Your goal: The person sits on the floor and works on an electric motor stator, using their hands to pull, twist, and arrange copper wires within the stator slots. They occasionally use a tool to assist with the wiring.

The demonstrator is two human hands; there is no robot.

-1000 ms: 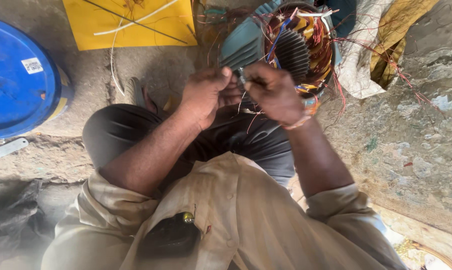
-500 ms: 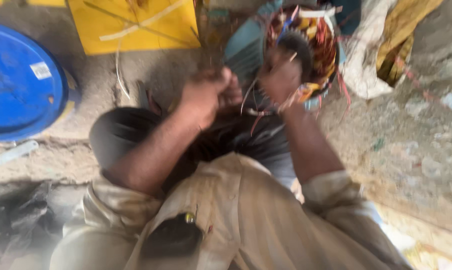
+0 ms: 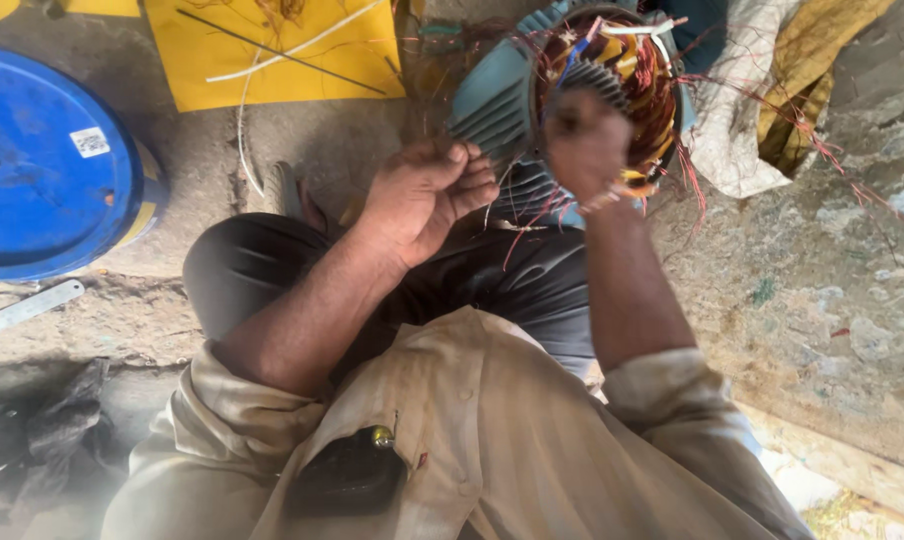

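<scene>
Rough concrete floor (image 3: 832,290) beside a blue drum lid (image 3: 42,170); the left hand (image 3: 427,195) pinched thin wire strands (image 3: 497,195) closed; the right hand (image 3: 587,145), grip unclear, reached into the motor stator (image 3: 532,90); rewinding apparently underway, demanding steady tension.

Single head view, steeply downward, close.

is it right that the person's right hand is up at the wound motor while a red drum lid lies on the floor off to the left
Not quite: the drum lid is blue, not red, as the head view shows. The rest holds: the right hand is up at the wound motor, and the lid lies on the floor to the left.
</scene>
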